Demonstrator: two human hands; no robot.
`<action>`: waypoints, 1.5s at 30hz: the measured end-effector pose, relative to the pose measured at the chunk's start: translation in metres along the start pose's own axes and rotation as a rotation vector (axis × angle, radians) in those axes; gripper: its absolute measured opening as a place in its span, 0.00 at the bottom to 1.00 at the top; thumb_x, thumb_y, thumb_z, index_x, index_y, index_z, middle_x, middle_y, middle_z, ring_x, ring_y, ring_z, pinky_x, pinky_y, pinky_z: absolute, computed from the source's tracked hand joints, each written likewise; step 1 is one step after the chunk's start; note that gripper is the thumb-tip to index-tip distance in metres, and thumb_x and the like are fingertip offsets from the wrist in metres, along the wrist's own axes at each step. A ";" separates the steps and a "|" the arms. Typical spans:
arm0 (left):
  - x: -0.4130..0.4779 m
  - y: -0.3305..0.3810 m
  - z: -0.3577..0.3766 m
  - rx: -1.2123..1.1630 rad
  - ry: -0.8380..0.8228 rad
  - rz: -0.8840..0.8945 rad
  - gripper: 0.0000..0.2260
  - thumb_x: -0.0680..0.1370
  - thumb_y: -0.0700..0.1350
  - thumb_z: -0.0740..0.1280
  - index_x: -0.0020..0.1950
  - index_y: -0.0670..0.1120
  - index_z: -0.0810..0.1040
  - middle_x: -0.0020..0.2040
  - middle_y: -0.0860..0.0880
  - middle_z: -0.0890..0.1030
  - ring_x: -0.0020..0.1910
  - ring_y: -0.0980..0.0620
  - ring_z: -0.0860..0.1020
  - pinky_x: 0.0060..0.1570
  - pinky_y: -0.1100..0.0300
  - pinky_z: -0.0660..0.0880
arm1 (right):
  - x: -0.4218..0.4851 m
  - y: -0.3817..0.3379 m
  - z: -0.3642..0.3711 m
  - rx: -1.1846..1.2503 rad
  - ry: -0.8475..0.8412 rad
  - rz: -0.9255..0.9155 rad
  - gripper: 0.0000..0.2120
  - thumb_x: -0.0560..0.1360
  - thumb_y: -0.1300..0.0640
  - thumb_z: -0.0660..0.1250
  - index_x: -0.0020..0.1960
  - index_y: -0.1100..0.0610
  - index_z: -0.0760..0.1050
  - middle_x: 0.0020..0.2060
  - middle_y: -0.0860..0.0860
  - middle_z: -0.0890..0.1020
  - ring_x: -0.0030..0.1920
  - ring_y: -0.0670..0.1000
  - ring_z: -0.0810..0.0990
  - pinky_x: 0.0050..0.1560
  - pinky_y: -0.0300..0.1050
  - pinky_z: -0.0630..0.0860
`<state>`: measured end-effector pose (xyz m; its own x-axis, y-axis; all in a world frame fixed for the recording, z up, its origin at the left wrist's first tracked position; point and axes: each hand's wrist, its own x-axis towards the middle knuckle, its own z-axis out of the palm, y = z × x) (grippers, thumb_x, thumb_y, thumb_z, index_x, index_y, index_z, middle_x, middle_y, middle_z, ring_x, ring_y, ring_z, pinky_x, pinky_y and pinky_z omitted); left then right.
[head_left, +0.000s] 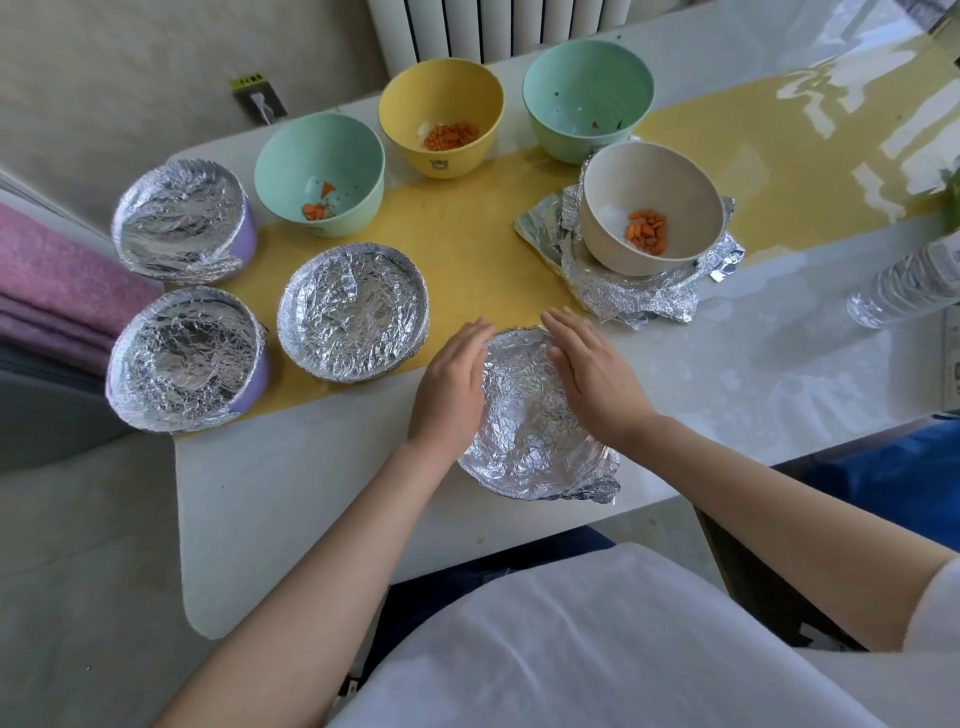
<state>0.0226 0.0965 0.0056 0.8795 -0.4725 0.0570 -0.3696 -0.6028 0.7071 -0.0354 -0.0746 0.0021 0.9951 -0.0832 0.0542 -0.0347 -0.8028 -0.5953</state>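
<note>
Now smoothing foil over the bowl at the front edge

Both hands are flat and open, fingers straight and together. The left hand (449, 384) lies against the left rim of the foil-wrapped bowl (524, 436), and the right hand (597, 379) rests on its right side. That bowl stands close to the front edge of the worktop (291, 493), its far rim at the near border of the yellow mat (467, 249).

I'd judge the step to be pressing the sheet down round the rim. Next, the foil wants tucking at the near right side, where it bunches out in a loose flap. That calls for fingers curling under the rim while the other hand steadies the bowl, so it doesn't slide toward the edge.

Three covered bowls (353, 312) sit toward the left edge, looking finished. A beige bowl (649, 208) holding carrot pieces waits on crumpled foil (623, 296) toward the right.

Foil hides the wrapped bowl's colour and contents. Whether the palms press or merely touch is hard to tell. A water bottle (904, 286) is cut off at the right edge.
</note>
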 end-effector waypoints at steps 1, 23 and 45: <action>0.005 0.001 0.001 0.037 -0.054 0.037 0.16 0.81 0.37 0.56 0.69 0.41 0.69 0.69 0.45 0.71 0.70 0.49 0.66 0.70 0.60 0.60 | 0.005 -0.002 0.001 0.004 -0.010 -0.022 0.21 0.81 0.54 0.53 0.69 0.64 0.68 0.66 0.59 0.73 0.69 0.57 0.68 0.70 0.46 0.61; 0.031 0.001 0.002 -0.104 -0.167 -0.210 0.11 0.81 0.43 0.59 0.59 0.44 0.79 0.35 0.48 0.78 0.24 0.61 0.66 0.24 0.71 0.62 | 0.030 0.001 0.008 0.103 -0.089 0.108 0.11 0.80 0.56 0.60 0.54 0.61 0.77 0.38 0.56 0.82 0.38 0.56 0.78 0.35 0.44 0.65; -0.011 0.002 -0.003 0.106 0.052 -0.291 0.24 0.77 0.28 0.55 0.70 0.44 0.69 0.71 0.43 0.68 0.66 0.46 0.71 0.59 0.60 0.68 | 0.009 -0.007 -0.006 0.097 0.014 0.114 0.17 0.81 0.59 0.54 0.68 0.63 0.69 0.66 0.59 0.73 0.71 0.57 0.65 0.69 0.46 0.60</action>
<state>0.0130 0.1024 0.0090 0.9659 -0.2389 -0.0992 -0.1272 -0.7727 0.6219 -0.0265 -0.0727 0.0117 0.9838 -0.1793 -0.0077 -0.1377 -0.7267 -0.6730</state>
